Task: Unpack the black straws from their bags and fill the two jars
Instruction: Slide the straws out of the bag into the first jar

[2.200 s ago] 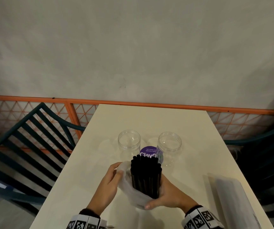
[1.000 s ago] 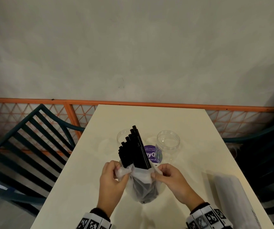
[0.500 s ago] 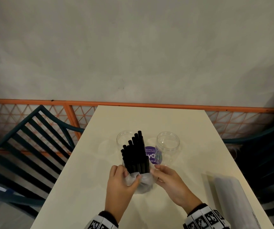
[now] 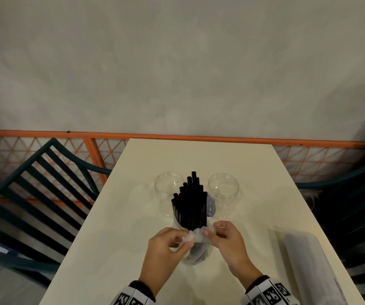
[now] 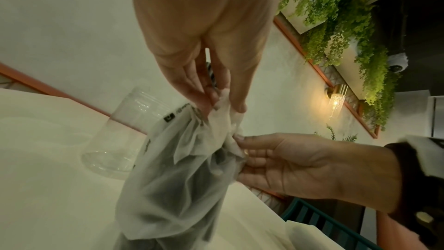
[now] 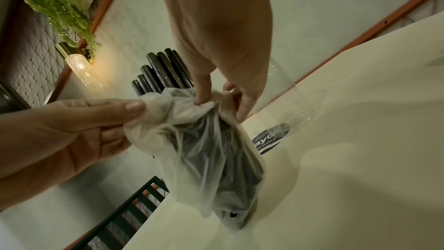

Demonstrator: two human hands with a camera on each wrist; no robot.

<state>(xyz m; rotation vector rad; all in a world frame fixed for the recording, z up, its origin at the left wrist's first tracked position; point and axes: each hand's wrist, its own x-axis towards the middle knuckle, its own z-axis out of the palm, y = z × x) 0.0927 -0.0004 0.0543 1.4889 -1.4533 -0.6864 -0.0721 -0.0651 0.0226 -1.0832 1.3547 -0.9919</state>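
Observation:
A bundle of black straws point(image 4: 189, 203) stands upright on the table, its lower part inside a thin translucent white bag point(image 4: 195, 249). My left hand point(image 4: 184, 238) pinches the bag's crumpled rim on the left, and my right hand point(image 4: 208, 233) pinches it on the right. The left wrist view shows my left fingertips point(image 5: 236, 106) on the bag point(image 5: 173, 178). In the right wrist view my right hand point(image 6: 216, 100) grips the rim beside the straws point(image 6: 163, 71). Two clear jars, left point(image 4: 169, 186) and right point(image 4: 223, 187), stand just behind with nothing in them.
A purple round label point(image 4: 211, 208) lies between the jars. Another long translucent bag point(image 4: 309, 263) lies at the table's point(image 4: 199, 155) right front edge. Dark slatted chairs point(image 4: 34, 194) stand on both sides, with an orange railing behind.
The straws now stand straighter between the jars, with more of them out of the bag. My left hand has shifted from round the bundle's base to the bag's rim.

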